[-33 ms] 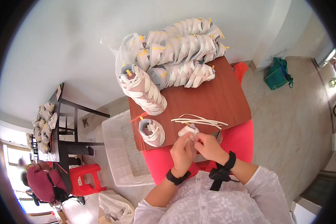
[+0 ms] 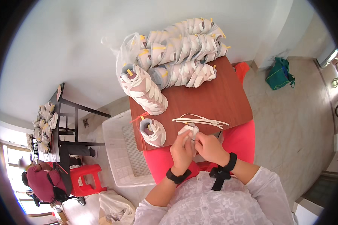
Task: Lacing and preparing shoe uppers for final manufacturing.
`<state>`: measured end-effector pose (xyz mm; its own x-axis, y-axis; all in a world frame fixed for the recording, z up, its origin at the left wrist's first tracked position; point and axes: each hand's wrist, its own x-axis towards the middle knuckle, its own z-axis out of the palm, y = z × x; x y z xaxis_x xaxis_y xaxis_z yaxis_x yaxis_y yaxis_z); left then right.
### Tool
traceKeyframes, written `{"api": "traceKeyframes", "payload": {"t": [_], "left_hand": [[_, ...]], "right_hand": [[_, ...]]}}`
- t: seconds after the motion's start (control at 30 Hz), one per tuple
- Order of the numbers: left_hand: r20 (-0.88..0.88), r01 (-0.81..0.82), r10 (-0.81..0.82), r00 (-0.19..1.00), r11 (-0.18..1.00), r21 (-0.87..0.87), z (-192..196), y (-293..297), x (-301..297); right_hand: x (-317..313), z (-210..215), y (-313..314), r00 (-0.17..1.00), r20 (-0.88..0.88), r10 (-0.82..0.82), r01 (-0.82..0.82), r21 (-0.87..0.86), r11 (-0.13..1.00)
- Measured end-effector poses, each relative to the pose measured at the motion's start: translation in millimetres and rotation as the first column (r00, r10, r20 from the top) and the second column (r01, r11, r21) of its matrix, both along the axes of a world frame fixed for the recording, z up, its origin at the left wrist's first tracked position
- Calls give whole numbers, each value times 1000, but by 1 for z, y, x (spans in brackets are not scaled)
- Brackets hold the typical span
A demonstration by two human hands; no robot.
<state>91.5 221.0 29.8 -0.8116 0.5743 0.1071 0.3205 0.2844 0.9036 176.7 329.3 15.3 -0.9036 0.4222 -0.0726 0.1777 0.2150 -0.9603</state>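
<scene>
Close to the table's front edge, a small white and pale shoe upper (image 2: pixel 189 129) is held over my lap. My left hand (image 2: pixel 182 153) is closed round its left side. Just beside it, the fingers of my right hand (image 2: pixel 211 149) are pinched together against the upper; what they grip is too small to tell. Beyond my hands lie several loose white laces (image 2: pixel 202 121). To the left stands a laced shoe upper (image 2: pixel 153 134), grey lined, with a yellow tab. Behind that leans a nested stack of laced uppers (image 2: pixel 144 92).
Rows of nested uppers (image 2: pixel 180 48) fill the back of the brown table (image 2: pixel 221 97), with a clear plastic bag (image 2: pixel 128 48) beside them. A white crate (image 2: pixel 118 161) stands at left. Beyond are a red stool (image 2: pixel 87 180) and a seated person (image 2: pixel 45 183). A green bag (image 2: pixel 279 75) rests right.
The held shoe upper has tilted slightly and shifted a little left, along with my left hand. My right hand has barely moved.
</scene>
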Motion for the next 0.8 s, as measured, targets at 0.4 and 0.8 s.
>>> {"api": "traceKeyframes", "payload": {"t": [0.4,0.8], "left_hand": [[632,-28,-426,647,816,578,9,-13,-16],[595,162,-481,644,846,509,-6,-19,-6]], "right_hand": [[13,54,20,977,-197,-78,105,133,985],[9,45,21,984,-178,-6,12,29,1000]]}}
